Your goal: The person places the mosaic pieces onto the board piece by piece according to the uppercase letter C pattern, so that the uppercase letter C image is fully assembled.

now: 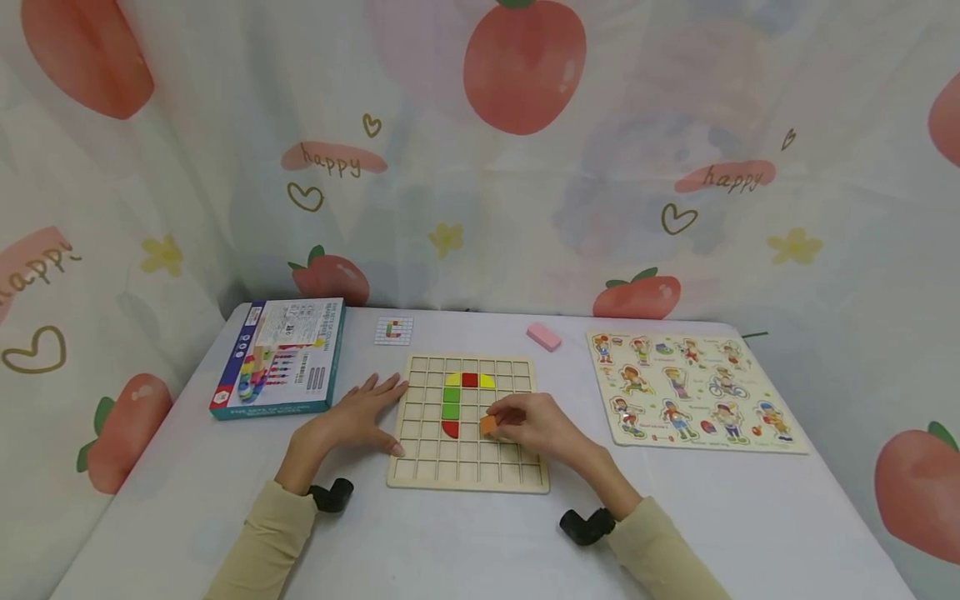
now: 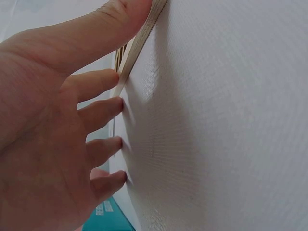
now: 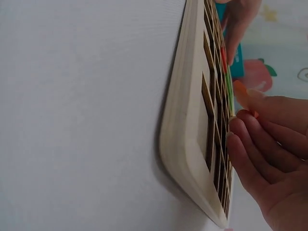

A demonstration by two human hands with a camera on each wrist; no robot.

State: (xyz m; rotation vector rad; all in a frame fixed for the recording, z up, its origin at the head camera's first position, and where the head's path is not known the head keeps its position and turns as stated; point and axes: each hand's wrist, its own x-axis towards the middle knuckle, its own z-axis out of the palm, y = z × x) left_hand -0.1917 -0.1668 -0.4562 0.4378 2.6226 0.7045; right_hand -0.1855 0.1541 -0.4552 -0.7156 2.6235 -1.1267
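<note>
A wooden grid board lies flat on the table. My left hand is spread beside it, thumb and fingers at its left edge. Between thumb and fingers, my right hand pinches an orange block over the right-middle cells; in the right wrist view the block is partly hidden by the fingers. Set in the grid are a red square between two rounded yellow pieces, two green squares below the left one, and a rounded red piece under those.
A small pattern card lies behind the board, and a pink block lies to its right. At the left is a flat boxed toy; at the right, a picture puzzle board. A printed curtain hangs behind the table.
</note>
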